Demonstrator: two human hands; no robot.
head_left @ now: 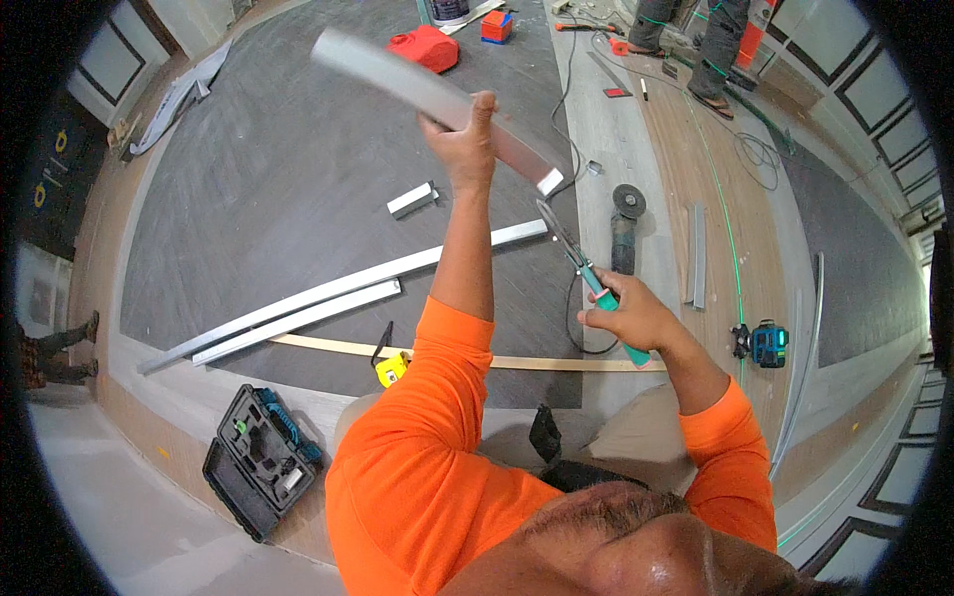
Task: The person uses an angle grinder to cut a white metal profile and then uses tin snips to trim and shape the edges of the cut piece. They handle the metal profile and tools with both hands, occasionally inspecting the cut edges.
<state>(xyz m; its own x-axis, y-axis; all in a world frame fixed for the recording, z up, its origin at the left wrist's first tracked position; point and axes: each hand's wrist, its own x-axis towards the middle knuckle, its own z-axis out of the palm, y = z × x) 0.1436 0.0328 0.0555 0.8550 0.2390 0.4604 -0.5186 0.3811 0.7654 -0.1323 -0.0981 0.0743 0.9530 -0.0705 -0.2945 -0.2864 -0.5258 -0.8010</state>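
My left hand (465, 151) is raised and wrapped around a silvery metal channel (393, 81), which slants from the upper left down to the right and is slightly blurred. Closed around the green handles of a pair of tin snips (568, 241) is my right hand (636, 316). The snips point up and left, their jaws just below the channel's lower right end; I cannot tell whether they touch it. Under my left forearm lie a long metal channel (328, 293) and a shorter one (298, 323) beside it. A small offcut (411, 201) rests further up on the dark floor.
An angle grinder (624, 233) and its cord lie right of the snips. A laser level (769, 344) stands far right. A yellow tape measure (393, 371), a wooden strip (537, 364) and an opened tool case (256, 467) are nearer me. Another person's legs (717, 45) stand at upper right.
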